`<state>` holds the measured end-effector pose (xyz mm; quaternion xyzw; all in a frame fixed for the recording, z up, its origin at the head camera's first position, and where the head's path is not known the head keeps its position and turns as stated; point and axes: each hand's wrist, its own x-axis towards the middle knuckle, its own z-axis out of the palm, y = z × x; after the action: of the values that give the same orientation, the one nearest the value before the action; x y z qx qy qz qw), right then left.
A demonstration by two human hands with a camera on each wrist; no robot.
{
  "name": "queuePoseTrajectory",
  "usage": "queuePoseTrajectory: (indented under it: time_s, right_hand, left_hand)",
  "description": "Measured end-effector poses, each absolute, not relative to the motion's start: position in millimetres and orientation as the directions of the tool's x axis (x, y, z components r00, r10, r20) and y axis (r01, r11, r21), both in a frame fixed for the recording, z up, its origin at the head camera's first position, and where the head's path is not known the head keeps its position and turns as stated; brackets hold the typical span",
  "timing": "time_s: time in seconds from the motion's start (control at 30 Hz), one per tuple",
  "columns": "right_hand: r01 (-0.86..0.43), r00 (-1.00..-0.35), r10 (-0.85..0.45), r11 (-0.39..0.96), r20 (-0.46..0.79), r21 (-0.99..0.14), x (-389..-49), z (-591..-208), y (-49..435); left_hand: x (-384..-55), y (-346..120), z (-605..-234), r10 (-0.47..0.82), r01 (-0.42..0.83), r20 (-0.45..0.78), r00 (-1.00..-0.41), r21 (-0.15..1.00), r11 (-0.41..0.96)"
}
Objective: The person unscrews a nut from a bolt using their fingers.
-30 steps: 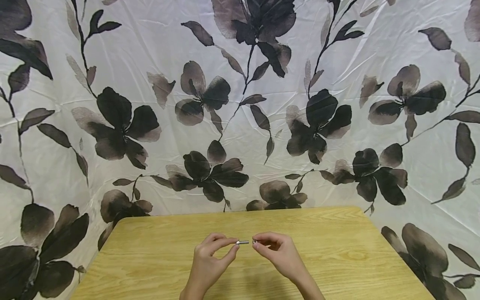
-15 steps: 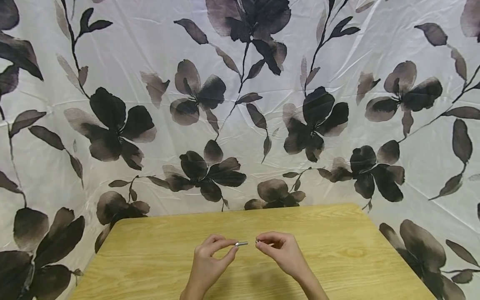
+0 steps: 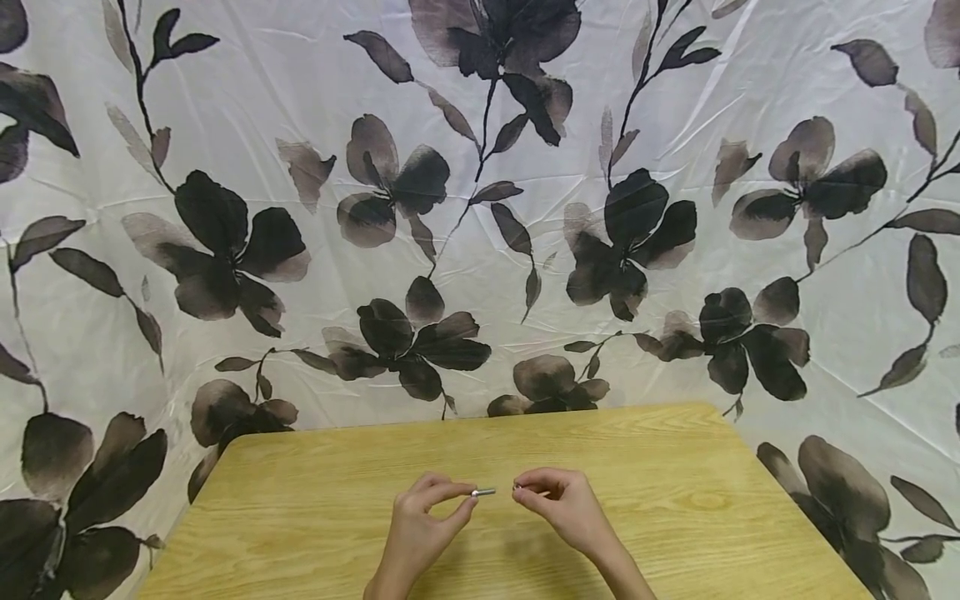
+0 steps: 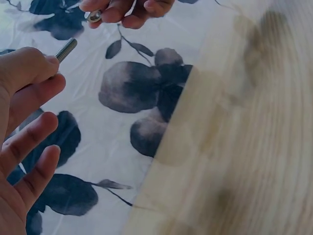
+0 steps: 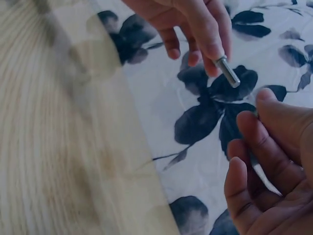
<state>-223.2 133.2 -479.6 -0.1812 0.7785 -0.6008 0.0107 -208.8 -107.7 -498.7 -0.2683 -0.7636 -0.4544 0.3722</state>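
Metal bolt (image 3: 484, 492) pinched, left hand (image 3: 422, 521) | nut (image 4: 94, 15) pinched, right hand (image 3: 564, 508)

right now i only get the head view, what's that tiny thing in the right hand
Observer: The left wrist view shows a small metal nut pinched in the right hand.
Operator: and the rod in the left hand, plain or threaded
Observer: Threaded. The left wrist view shows ridges along the bolt sticking out of the left hand.
Operator: are they touching
Observer: No. The right wrist view shows the bolt's tip bare, with flowered cloth behind it and a gap to the right hand's fingers.
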Motion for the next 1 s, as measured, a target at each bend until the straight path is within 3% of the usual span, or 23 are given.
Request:
queuePoseTrajectory:
  time_s: [0.2, 0.53, 0.83, 1.0]
  right_hand:
    - [-0.256, -0.926, -0.336, 0.224, 0.172, -0.94, -226, -492, 131]
    - [-0.265, -0.921, -0.357, 0.28, 0.156, -0.923, -229, -504, 127]
    - [-0.275, -0.911, -0.394, 0.36, 0.121, -0.892, -232, -516, 127]
    - [-0.289, -0.905, -0.409, 0.399, 0.113, -0.87, -234, -524, 127]
  left_hand:
    - [-211, -110, -511, 0.084, 0.711, 0.765, -0.639, 0.545, 0.444]
    - [-210, -113, -521, 0.092, 0.529, 0.56, -0.824, 0.699, 0.482]
    - [-211, -115, -521, 0.212, 0.461, 0.415, -0.885, 0.711, 0.532]
    - [-212, -115, -524, 0.255, 0.453, 0.376, -0.891, 0.703, 0.548]
